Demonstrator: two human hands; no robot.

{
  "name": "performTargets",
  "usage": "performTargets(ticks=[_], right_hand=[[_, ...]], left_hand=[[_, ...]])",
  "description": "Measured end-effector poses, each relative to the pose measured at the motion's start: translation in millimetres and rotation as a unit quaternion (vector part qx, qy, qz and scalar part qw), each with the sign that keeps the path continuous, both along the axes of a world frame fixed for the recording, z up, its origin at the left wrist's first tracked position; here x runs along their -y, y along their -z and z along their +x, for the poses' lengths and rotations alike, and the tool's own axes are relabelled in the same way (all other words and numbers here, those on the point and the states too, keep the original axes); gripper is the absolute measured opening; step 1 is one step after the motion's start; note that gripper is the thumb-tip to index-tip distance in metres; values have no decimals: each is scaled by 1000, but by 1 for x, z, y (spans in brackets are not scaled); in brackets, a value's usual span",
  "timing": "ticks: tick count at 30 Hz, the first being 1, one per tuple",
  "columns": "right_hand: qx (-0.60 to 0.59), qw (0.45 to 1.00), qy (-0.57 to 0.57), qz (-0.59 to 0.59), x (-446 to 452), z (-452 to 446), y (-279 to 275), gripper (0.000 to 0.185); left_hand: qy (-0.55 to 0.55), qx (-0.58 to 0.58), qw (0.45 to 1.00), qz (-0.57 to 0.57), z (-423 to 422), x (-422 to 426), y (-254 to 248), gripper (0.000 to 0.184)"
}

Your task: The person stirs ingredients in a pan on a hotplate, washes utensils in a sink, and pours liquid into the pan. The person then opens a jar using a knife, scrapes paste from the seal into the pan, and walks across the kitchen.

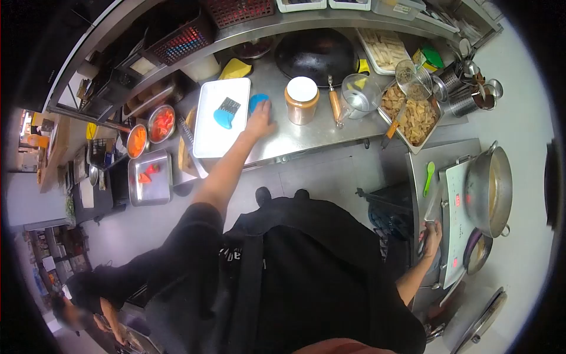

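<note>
Clock face from wearer, 12 straight ahead. On steel counter [333,134]: white rectangular tray [206,141] at 11, blue-and-black toothed scraper [224,115] in it; white-lidded orange jar [301,109] at 12, round black wok [317,50] behind; clear cylindrical jug [363,101] at 1, right of jar. Rectangular steel pan of brown food [437,125] toward 2. Round steel pot [476,197] at 3, on white flat cooker [453,177].

Blue rounded item [257,102]: partly hidden, at right edge of white tray [206,127]. Pale narrow item [433,206]: well right of tray.
</note>
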State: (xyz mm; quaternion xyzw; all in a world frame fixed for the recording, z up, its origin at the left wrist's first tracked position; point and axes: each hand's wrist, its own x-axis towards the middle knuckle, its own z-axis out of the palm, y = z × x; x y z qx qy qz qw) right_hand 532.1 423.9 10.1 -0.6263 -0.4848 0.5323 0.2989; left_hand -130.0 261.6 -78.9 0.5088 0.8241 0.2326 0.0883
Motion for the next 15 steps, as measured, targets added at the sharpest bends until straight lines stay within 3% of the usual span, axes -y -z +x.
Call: performTargets(ticks=[1,3,5,6,9,10,12,13,15], right_hand=[[1,1000,-1,2,4,-21,-18,35],[-41,997,-67,-12,8,-76,-45,41],[-42,986,-159,12,7,-126,-53,43],[-52,973,-226,18,6,-150,-59,43],[19,922,-387,25,5,-222,-90,37],[19,922,-386,29,6,-242,-92,37],[93,809,-455,361,10,-273,-95,32],[95,809,-453,363,14,-284,-105,32],[226,759,-488,367,20,-299,-137,29]], left_hand=[[-1,1,1000,2,5,-8,-22,80],[21,133,982,136,15,-28,-61,92],[51,79,985,143,25,-46,-100,95],[80,23,985,150,28,-53,-109,97],[97,76,987,104,30,-73,-104,98],[89,55,986,130,31,-75,-99,91],[75,47,987,135,32,-73,-98,89],[57,44,988,137,34,-71,-98,86],[46,47,987,144,36,-59,-97,86]])
